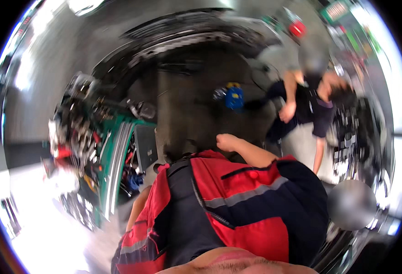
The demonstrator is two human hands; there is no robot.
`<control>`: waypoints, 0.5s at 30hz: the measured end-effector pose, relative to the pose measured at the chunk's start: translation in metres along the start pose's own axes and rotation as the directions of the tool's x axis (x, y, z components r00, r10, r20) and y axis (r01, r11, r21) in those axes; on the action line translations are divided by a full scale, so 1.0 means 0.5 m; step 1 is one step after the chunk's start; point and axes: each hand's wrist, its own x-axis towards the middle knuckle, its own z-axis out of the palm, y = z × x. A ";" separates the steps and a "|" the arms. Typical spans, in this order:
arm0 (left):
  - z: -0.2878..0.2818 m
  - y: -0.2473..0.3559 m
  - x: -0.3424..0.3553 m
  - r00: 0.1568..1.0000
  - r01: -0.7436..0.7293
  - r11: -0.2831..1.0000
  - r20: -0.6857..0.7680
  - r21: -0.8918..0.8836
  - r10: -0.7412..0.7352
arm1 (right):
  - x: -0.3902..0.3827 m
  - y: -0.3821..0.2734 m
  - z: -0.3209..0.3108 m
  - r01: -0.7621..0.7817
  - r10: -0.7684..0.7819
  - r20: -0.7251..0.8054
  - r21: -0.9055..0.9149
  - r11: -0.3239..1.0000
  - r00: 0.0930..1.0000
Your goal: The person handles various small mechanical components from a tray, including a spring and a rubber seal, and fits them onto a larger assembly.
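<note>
My right hand [227,142] is in front of my red and dark jacket, its fingers curled in and nothing visible in them. It hovers apart from everything else, over the dark floor. Of my left arm only part of the bare forearm [138,206] shows beside the jacket; the hand itself is hidden. Nearest to that arm stands a green tool cart [114,164] with an open drawer and many tools on top. Beyond my right hand, a blue container [234,97] with a yellow top stands on the floor, a clear plastic item [219,94] beside it.
A large dark car front part [182,43] stretches across the far side. At the right, a co-worker in dark clothes [308,98] leans with bent arms. A blurred second person [351,205] is at lower right. A red round object [297,28] lies far right.
</note>
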 end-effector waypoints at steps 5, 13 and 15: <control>-0.271 0.150 -0.002 0.960 -0.276 0.947 0.103 0.166 0.262 | -0.076 0.044 0.132 -0.142 0.170 -0.171 0.161 0.977 0.971; -0.459 0.434 0.034 0.888 -0.433 0.858 -0.032 0.275 0.458 | -0.256 0.115 0.461 -0.093 0.136 0.100 -0.352 0.931 0.986; -0.469 0.534 0.034 0.813 -0.557 0.736 0.071 0.385 0.578 | -0.302 0.164 0.607 -0.207 0.225 0.101 -0.163 0.965 0.969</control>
